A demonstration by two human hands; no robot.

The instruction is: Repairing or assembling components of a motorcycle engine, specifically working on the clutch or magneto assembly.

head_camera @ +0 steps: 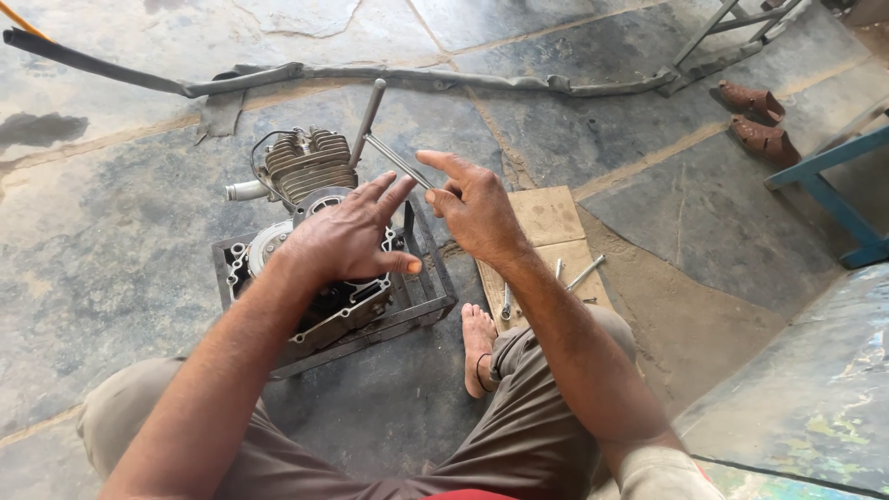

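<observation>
The hands hide much of the engine (306, 167), and the blue bench (838, 190) runs off-frame.

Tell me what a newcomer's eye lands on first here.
A finned motorcycle engine sits in a metal frame on the stone floor, centre left. The left hand rests flat on it while the right hand holds a T-handle wrench. Brown sandals lie top right.

arms bare | trousers (519, 435) khaki | feet bare | anklet (479, 370) dark

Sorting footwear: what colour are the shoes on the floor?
Brown shoes, seen in the head view.
</observation>
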